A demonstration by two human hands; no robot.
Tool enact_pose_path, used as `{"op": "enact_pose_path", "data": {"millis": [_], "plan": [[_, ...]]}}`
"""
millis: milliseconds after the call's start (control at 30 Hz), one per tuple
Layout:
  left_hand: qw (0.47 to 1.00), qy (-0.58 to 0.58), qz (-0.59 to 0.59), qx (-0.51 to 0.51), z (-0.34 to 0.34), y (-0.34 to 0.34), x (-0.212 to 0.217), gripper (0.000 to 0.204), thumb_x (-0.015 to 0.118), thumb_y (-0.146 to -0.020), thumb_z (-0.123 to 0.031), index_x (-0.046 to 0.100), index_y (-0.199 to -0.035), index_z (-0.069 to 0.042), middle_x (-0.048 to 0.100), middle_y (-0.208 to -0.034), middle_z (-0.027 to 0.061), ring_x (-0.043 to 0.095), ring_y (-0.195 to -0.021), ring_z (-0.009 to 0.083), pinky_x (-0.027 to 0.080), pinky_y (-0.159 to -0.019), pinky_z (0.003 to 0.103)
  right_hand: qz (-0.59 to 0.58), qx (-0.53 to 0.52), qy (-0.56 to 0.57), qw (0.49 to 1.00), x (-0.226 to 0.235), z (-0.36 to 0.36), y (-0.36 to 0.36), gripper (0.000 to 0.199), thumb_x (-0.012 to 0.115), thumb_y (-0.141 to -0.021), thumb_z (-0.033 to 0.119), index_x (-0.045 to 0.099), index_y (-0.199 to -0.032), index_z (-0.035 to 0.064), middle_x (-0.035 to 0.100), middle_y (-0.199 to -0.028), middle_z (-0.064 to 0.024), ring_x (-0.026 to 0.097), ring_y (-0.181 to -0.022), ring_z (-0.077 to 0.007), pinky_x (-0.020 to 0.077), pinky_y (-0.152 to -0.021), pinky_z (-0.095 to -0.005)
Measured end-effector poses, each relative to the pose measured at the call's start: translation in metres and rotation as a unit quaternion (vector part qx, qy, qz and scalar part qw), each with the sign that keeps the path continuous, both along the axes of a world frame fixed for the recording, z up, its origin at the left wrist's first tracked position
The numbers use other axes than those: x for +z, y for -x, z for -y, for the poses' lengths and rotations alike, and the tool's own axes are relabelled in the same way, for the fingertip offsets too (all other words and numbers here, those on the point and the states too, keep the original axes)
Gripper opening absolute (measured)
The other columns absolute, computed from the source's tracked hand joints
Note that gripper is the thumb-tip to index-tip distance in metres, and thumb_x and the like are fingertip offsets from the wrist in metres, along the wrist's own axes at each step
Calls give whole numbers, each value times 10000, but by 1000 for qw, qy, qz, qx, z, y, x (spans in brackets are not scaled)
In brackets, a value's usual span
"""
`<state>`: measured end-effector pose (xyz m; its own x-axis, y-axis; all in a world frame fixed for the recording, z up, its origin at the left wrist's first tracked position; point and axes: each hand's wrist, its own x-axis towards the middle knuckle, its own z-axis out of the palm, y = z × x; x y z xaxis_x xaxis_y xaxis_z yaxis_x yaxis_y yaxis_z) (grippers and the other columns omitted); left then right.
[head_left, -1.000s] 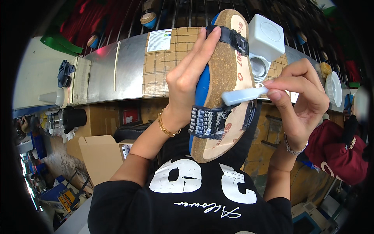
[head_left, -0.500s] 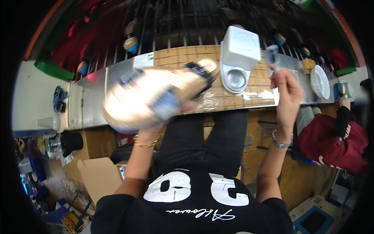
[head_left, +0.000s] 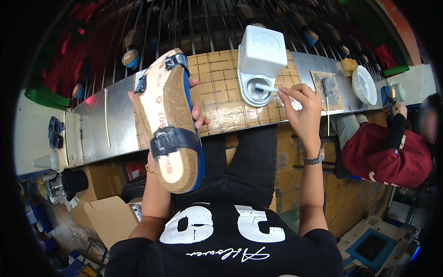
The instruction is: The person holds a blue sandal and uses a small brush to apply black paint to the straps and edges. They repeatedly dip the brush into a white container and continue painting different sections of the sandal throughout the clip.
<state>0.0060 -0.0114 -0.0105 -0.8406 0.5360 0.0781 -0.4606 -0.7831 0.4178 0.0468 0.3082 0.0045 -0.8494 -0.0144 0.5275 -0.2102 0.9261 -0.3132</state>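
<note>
My left hand (head_left: 198, 115) is wrapped round an unfinished sandal (head_left: 173, 104), with its underside up. Cork-brown edges surround its pale insole board. The ends of dark straps are folded over onto it, and a blue shoe last shows along its right side. My right hand (head_left: 302, 105) pinches a small white-handled brush (head_left: 268, 87). The brush's dark tip reaches into the round cup at the front of a white glue pot (head_left: 264, 53). Whether the tip touches the liquid I cannot tell. The pot stands on a cardboard-covered part of the bench (head_left: 220, 104).
Right of my right hand lie a dark-headed brush (head_left: 328, 90) on a stained board, a yellow sponge (head_left: 349, 67) and a white bowl (head_left: 364, 85). Behind the bench, a rack of metal bars (head_left: 203, 27) carries more sandals. A co-worker in maroon (head_left: 385, 152) sits at the right.
The blurred sandal in my left hand has swung from lying crosswise to nearly upright. My right hand has moved left, bringing the brush from beside the pot into its cup.
</note>
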Motion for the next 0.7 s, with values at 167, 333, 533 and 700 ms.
{"op": "enact_pose_path", "data": {"millis": [167,333,533,700], "plan": [[999,50,16,-8,2,-4,-7,1288,317,-767,-981,277,-1527,58,588,-768,213,597,-620,312,508,-620,413,23,0,50,998,-6,-1,-4,133,769,-871,165,798,-944,57,651,-753,-50,565,-677,-194,379,-692,-332],[997,59,-14,40,10,-5,-19,1029,258,-925,-835,237,-1561,-26,436,-1488,251,696,-944,335,635,-724,471,210,-40,341,915,-18,-10,-5,275,732,-944,266,778,-964,-5,600,-680,9,460,-578,-78,350,-531,-275],[956,256,26,138,-4,-15,-20,979,248,-938,-819,319,-1524,-38,547,-1384,265,721,-854,315,646,-658,408,250,36,374,892,6,-23,1,271,733,-954,263,779,-989,-1,603,-729,33,476,-686,-45,364,-595,-226],[936,341,-28,80,-27,-31,8,997,213,-959,-806,409,-1481,20,618,-1326,224,683,-1140,218,603,-917,347,-95,96,143,981,57,-4,1,190,832,-792,55,809,-980,55,672,-875,-53,597,-771,-124,455,-689,-239]]}}
